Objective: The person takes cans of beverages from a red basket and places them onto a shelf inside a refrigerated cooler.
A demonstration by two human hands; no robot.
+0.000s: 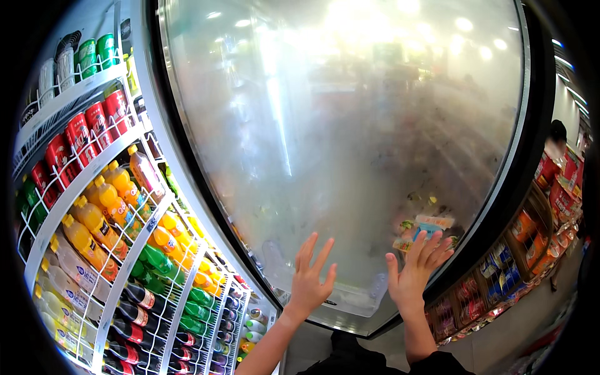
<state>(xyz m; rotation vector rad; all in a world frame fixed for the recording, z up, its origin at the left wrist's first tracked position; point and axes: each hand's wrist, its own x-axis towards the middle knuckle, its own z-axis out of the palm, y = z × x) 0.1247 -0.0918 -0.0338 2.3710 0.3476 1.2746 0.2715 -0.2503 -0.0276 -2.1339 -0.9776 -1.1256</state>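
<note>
A large fogged glass door (337, 154) in a black frame stands in front of me, swung out from a drinks cooler. My left hand (311, 276) is raised at the lower middle of the door, fingers spread, holding nothing. My right hand (415, 272) is up near the door's lower right, fingers apart and nothing in it. Whether either hand touches the glass cannot be told. Just behind the right fingers, a colourful sticker or package (433, 221) shows at the glass, partly covered. A clear plastic tray or bin (351, 304) is seen low at the door, between the hands.
At left, white wire shelves (93, 129) hold red cans (78, 133), orange drink bottles (93, 225), green bottles (157, 258) and dark cola bottles (133, 328). At right are racks of packaged snacks (499, 267), with a person (557, 136) beyond. Grey floor (497, 342) shows at lower right.
</note>
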